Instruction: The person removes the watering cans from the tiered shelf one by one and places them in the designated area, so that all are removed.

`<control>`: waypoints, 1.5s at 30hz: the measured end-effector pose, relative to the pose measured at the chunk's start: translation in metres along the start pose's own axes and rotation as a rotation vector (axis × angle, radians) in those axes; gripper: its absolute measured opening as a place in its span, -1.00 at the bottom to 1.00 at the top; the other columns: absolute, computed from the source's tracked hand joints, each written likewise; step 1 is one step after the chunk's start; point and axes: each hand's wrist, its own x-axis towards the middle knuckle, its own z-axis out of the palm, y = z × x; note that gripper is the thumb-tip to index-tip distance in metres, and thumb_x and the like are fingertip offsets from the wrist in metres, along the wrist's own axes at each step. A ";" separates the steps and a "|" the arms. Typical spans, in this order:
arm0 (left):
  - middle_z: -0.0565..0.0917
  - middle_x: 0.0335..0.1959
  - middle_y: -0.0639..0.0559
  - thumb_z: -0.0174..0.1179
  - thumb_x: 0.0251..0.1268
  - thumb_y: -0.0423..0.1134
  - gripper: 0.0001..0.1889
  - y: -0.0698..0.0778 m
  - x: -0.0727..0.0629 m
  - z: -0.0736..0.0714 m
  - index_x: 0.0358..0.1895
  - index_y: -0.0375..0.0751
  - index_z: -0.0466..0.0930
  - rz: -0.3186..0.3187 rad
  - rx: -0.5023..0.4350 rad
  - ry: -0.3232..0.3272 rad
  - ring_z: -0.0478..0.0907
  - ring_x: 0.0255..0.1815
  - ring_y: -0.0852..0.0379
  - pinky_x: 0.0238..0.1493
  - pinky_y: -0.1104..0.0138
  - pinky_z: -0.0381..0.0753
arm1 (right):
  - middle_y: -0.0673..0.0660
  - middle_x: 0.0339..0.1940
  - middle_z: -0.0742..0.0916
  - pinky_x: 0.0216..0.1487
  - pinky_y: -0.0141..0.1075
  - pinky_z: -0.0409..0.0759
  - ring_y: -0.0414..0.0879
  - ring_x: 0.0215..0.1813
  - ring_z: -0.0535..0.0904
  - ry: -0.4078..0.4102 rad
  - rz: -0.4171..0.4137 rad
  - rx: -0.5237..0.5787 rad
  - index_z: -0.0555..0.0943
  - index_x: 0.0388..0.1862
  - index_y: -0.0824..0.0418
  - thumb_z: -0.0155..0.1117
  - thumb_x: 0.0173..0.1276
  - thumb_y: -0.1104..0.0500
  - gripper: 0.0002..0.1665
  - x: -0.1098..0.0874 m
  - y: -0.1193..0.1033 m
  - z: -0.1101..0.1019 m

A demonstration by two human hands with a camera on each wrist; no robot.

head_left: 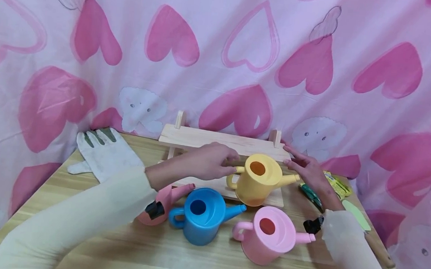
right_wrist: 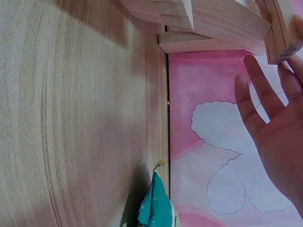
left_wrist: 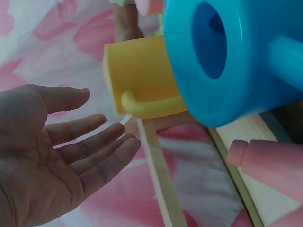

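One yellow plastic watering can [head_left: 257, 191] stands on the lower right of the pale two-tier wooden shelf [head_left: 215, 139]. The left hand [head_left: 211, 161], loosely spread, empty, hovers before the shelf; the right hand [head_left: 311, 173], fingers extended, touches the shelf's right end.

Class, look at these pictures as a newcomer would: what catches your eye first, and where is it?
Probably the bright blue watering can at the front centre of the table, with a pink watering can to its right. Next comes the yellow watering can by the wooden rack, between the left hand and the right hand. Behind everything hangs a pale pink cloth covered with large hearts.
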 end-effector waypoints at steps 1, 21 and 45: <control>0.69 0.14 -0.08 0.27 0.49 -0.20 -0.60 0.000 0.004 0.002 0.30 -0.23 0.60 -0.006 0.015 -0.012 0.62 0.12 -0.01 0.04 0.25 0.69 | -0.02 0.63 0.31 0.13 -0.44 0.58 0.18 0.46 0.42 0.000 -0.007 0.004 0.33 0.60 -0.15 0.26 0.53 -0.17 -0.27 -0.001 0.001 0.000; 0.61 -0.43 0.07 0.22 0.54 -0.21 -0.85 -0.003 0.037 0.035 -0.07 -0.22 0.68 -0.114 0.088 -0.095 0.53 -0.38 0.11 -0.39 0.43 0.60 | -0.08 0.64 0.27 0.16 -0.40 0.56 0.15 0.46 0.41 -0.008 -0.003 -0.020 0.28 0.61 -0.23 0.25 0.51 -0.24 -0.24 -0.003 0.005 0.003; 0.64 -0.35 0.10 0.25 0.51 -0.24 -0.83 0.002 0.029 0.028 0.00 -0.24 0.67 -0.090 0.085 -0.012 0.57 -0.34 0.15 -0.33 0.47 0.63 | 0.01 0.64 0.28 0.29 -0.04 0.51 0.21 0.49 0.37 0.004 -0.045 -0.022 0.31 0.61 -0.12 0.24 0.55 -0.13 -0.28 -0.001 -0.001 0.001</control>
